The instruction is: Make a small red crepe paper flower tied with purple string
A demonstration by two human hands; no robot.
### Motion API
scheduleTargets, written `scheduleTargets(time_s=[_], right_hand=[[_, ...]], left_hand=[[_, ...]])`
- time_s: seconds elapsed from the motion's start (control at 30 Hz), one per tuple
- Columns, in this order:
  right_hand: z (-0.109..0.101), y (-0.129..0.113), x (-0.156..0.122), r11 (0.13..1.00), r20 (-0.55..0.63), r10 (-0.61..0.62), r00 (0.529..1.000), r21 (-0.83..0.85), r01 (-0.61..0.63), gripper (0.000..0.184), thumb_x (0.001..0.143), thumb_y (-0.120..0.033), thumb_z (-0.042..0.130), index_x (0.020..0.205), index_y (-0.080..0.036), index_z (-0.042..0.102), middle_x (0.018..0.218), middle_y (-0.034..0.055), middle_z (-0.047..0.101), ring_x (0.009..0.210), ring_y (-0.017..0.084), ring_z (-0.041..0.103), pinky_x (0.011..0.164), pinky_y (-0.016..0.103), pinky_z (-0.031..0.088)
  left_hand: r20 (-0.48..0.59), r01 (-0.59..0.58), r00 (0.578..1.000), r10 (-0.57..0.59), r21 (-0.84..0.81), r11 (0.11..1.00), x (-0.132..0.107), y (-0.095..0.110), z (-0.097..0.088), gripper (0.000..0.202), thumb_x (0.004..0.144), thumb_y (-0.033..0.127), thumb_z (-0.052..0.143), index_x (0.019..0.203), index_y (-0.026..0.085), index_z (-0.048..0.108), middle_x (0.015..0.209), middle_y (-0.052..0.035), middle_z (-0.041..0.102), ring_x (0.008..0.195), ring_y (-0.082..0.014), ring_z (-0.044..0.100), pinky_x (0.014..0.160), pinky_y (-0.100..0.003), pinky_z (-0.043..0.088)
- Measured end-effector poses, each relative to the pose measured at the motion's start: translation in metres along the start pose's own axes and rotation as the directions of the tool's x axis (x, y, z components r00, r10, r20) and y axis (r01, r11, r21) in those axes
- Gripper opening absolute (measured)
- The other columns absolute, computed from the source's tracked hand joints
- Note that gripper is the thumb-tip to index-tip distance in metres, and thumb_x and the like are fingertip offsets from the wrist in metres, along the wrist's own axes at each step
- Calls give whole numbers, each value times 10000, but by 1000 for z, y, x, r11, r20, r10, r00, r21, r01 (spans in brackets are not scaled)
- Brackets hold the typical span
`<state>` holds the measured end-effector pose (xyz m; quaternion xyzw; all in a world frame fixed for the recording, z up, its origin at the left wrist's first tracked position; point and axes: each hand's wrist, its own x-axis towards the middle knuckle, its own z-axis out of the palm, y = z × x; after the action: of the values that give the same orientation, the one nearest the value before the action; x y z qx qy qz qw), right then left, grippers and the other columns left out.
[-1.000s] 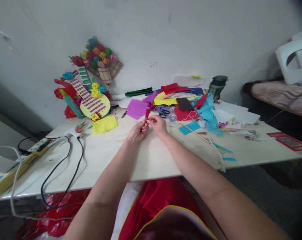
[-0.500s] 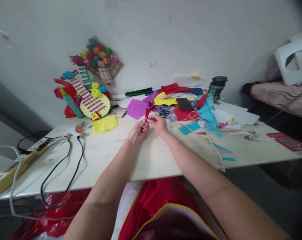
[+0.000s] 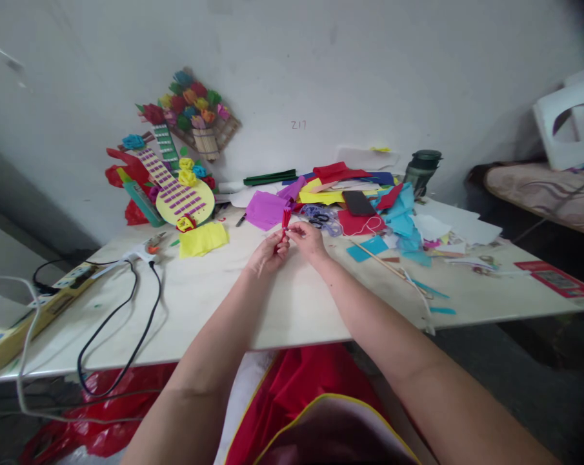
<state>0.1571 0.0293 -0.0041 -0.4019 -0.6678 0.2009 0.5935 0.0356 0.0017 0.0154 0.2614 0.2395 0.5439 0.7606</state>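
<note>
One red folded paper (image 3: pixel 286 218), upright over the tabletop (image 3: pixel 296 303).
Your left grip (image 3: pixel 271 252) is closed round its base: press softly, sparing the folds; what your right grip (image 3: pixel 307 240) pinches beside it, I cannot tell.

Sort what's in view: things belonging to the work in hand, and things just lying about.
In hand:
- red pleated piece, between left hand and right hand
- perhaps the purple sheet, as material

Lying about, apparently:
- dark phone
- green bottle
- power strip
</note>
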Motion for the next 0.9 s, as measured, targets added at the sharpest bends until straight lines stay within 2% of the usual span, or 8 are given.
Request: scheduleTargets(time_s=[0.2, 0.53, 0.67, 0.8, 0.9], right_hand=[[-3, -3, 2, 998, 49, -32, 998, 58, 29, 84, 688, -238, 604, 747, -179, 618, 743, 20, 611, 697, 137, 572, 714, 283, 464], [-13, -13, -1, 990, 85, -130, 988, -37, 133, 81, 734, -259, 550, 728, -199, 604, 744, 27, 616, 730, 154, 559, 737, 296, 449], [-8, -11, -2, 998, 30, -63, 998, 1, 63, 102, 729, -296, 558, 710, -203, 595, 730, 19, 621, 712, 151, 560, 726, 296, 455], [-5, -9, -2, 995, -27, 43, 999, 92, -41, 133, 702, -327, 591, 712, -195, 598, 725, 14, 632, 666, 138, 562, 683, 283, 463], [-6, -8, -1, 990, -61, 101, 993, 101, -95, 133, 678, -320, 619, 697, -188, 616, 716, 16, 642, 659, 139, 564, 678, 283, 467]], left_hand=[[50, 0, 999, 1, -5, 1000, -2, 1, 2, 117, 834, 51, 448, 758, 99, 523, 568, 13, 417, 416, -7, 322, 348, -65, 217], [51, -11, 999, 8, 61, 998, -1, 2, -2, 63, 802, 58, 511, 758, 95, 534, 567, 15, 420, 412, -4, 308, 356, -77, 212], [57, -52, 997, 45, 125, 991, 1, -1, -4, 44, 767, 86, 579, 757, 101, 538, 573, 13, 450, 418, -6, 313, 367, -88, 226], [123, -161, 983, 137, 209, 964, 1, -4, -3, 101, 728, 131, 639, 789, 96, 566, 595, -1, 494, 449, -17, 370, 398, -103, 269], [175, -196, 973, 153, 261, 945, 0, -6, -3, 152, 711, 151, 661, 826, 92, 580, 622, -13, 524, 479, -28, 408, 437, -121, 314]])
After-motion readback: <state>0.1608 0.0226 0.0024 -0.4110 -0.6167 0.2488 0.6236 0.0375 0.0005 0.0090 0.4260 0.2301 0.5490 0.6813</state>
